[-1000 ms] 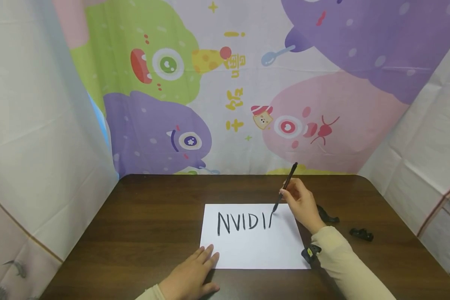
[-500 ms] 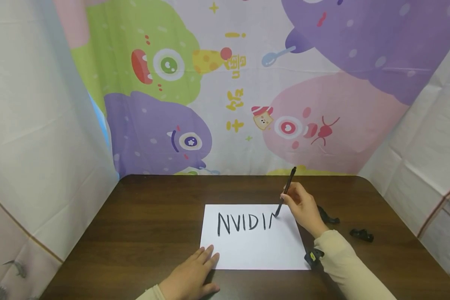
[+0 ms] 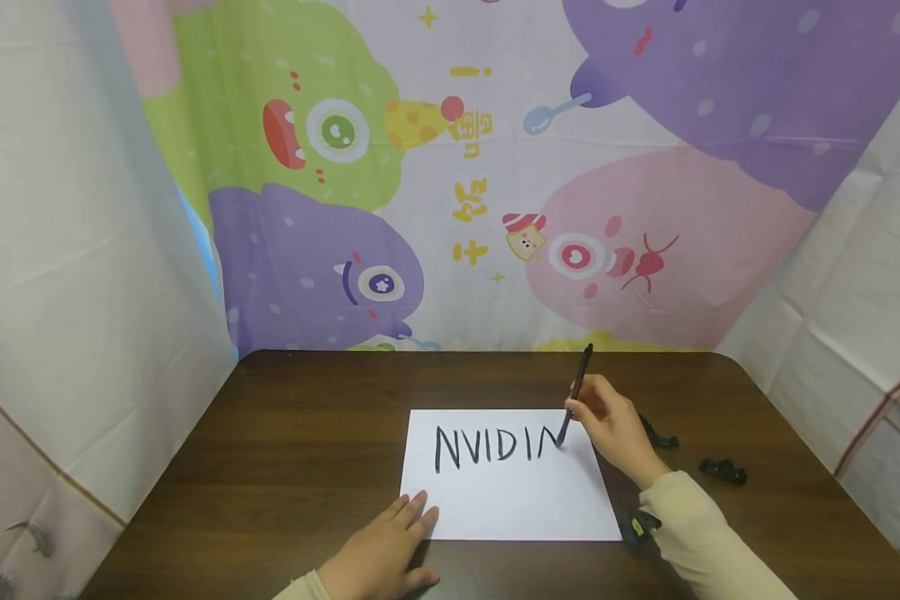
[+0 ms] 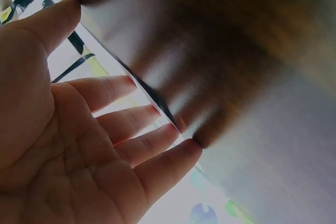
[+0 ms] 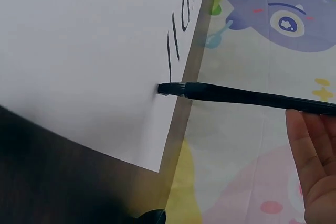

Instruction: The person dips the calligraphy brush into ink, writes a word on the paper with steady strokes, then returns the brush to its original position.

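Observation:
A white sheet of paper (image 3: 495,500) lies on the dark wooden table, with the black letters "NVIDI" (image 3: 487,444) and an inverted V-like pair of strokes at their right. My right hand (image 3: 611,421) pinches a slim black brush pen (image 3: 581,375), its upper end tilted slightly right. In the right wrist view, the dark tip of the brush pen (image 5: 236,95) meets the paper (image 5: 84,51) near its edge. My left hand (image 3: 382,546) rests at the paper's lower left corner, fingers straight and spread. Those fingers (image 4: 152,145) reach the paper's edge in the left wrist view.
Two small black objects (image 3: 723,470) (image 3: 658,432) lie on the table (image 3: 285,467) right of the paper. A cartoon-printed cloth (image 3: 465,300) hangs behind the table, and pale cloths (image 3: 67,208) hang at both sides. A black device (image 3: 640,527) sits at my right wrist.
My right hand has moved down and right with the brush pen. A second slanted stroke now runs down from the top of the last slanted one. The left hand has stayed put.

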A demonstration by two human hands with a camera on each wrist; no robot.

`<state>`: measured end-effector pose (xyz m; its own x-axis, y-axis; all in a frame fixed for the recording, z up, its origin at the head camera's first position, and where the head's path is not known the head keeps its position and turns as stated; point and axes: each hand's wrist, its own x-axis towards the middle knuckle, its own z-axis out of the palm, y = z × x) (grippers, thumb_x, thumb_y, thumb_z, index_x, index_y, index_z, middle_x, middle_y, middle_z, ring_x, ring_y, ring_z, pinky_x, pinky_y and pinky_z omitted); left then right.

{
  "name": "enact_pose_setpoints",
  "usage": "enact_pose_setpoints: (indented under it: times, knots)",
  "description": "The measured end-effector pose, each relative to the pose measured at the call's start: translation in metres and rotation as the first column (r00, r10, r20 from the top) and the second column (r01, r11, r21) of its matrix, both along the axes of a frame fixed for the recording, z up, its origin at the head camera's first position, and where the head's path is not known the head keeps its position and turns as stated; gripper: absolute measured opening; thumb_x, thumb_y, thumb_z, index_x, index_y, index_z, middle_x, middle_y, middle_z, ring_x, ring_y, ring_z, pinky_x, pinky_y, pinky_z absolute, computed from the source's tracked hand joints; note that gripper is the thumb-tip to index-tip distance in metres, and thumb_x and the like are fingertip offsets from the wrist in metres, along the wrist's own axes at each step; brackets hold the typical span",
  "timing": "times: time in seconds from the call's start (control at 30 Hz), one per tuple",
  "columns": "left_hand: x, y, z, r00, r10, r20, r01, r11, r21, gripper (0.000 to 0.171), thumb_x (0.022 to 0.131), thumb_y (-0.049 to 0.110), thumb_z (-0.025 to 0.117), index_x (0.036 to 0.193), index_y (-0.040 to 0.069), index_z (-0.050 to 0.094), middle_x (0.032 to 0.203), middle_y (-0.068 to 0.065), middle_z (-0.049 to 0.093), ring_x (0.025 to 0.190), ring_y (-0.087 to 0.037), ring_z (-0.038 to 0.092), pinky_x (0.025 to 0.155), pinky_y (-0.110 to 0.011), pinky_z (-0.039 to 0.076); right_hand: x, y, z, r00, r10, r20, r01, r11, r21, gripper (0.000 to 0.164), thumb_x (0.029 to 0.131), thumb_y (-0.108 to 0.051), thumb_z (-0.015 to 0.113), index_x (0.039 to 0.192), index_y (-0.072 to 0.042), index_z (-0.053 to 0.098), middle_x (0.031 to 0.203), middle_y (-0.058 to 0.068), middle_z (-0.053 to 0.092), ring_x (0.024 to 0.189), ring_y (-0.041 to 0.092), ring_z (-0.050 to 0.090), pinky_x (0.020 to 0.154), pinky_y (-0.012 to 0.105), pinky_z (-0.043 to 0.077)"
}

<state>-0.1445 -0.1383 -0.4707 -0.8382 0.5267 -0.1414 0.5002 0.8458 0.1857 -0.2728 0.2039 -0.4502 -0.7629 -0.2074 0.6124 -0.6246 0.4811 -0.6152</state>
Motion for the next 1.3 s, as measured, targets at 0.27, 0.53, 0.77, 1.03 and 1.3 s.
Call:
enact_pose_setpoints:
  times: [0.27, 0.53, 0.77, 1.03, 1.3]
  knots:
    - [0.000, 0.000, -0.001, 1.000, 0.001, 0.002, -0.001, 1.000, -0.002, 0.076, 0.085, 0.054, 0.067, 0.145, 0.011, 0.047, 0.154, -0.017, 0.040, 0.138, -0.041, 0.042, 0.109, -0.053, 0.041, 0.008, 0.005, 0.001, 0.999, 0.011, -0.032, -0.010, 1.000, 0.017, 0.022, 0.087, 0.002, 0.069, 0.105, -0.004, 0.058, 0.082, 0.004, 0.069, 0.073, 0.013, 0.068, 0.065, 0.016, 0.056]
    - [0.000, -0.001, -0.001, 1.000, 0.004, -0.004, -0.004, 1.000, -0.004, 0.076, 0.085, 0.054, 0.067, 0.145, 0.011, 0.047, 0.154, -0.016, 0.040, 0.138, -0.041, 0.042, 0.109, -0.053, 0.041, 0.012, 0.007, 0.001, 0.998, 0.021, -0.052, -0.021, 1.000, 0.018, 0.024, 0.085, 0.005, 0.070, 0.104, -0.003, 0.059, 0.079, 0.008, 0.069, 0.069, 0.006, 0.066, 0.060, 0.016, 0.055]
    - [0.000, -0.001, -0.002, 1.000, 0.004, -0.010, -0.004, 1.000, 0.003, 0.076, 0.086, 0.053, 0.066, 0.145, 0.010, 0.047, 0.155, -0.016, 0.040, 0.138, -0.040, 0.042, 0.110, -0.052, 0.040, 0.011, 0.007, 0.006, 0.995, 0.026, -0.093, -0.027, 1.000, -0.008, 0.025, 0.084, 0.007, 0.070, 0.105, -0.002, 0.060, 0.080, 0.006, 0.068, 0.069, 0.007, 0.065, 0.060, 0.015, 0.053]
    - [0.001, -0.001, -0.003, 0.999, -0.011, -0.049, 0.011, 1.000, -0.001, 0.076, 0.085, 0.053, 0.066, 0.145, 0.009, 0.047, 0.153, -0.017, 0.041, 0.137, -0.041, 0.044, 0.111, -0.051, 0.041, 0.005, 0.003, 0.016, 0.993, 0.029, -0.119, -0.044, 0.990, -0.131, 0.028, 0.083, 0.015, 0.066, 0.108, 0.008, 0.055, 0.088, 0.019, 0.066, 0.078, 0.006, 0.067, 0.068, 0.014, 0.056]
    - [0.001, -0.001, -0.002, 0.999, -0.013, -0.038, 0.013, 1.000, 0.001, 0.076, 0.086, 0.053, 0.066, 0.145, 0.009, 0.047, 0.154, -0.017, 0.040, 0.137, -0.041, 0.043, 0.111, -0.051, 0.041, 0.012, -0.013, 0.030, 0.994, 0.051, -0.099, -0.064, 0.989, -0.133, 0.025, 0.082, 0.019, 0.063, 0.104, 0.015, 0.053, 0.083, 0.025, 0.066, 0.074, 0.021, 0.070, 0.066, 0.026, 0.060]
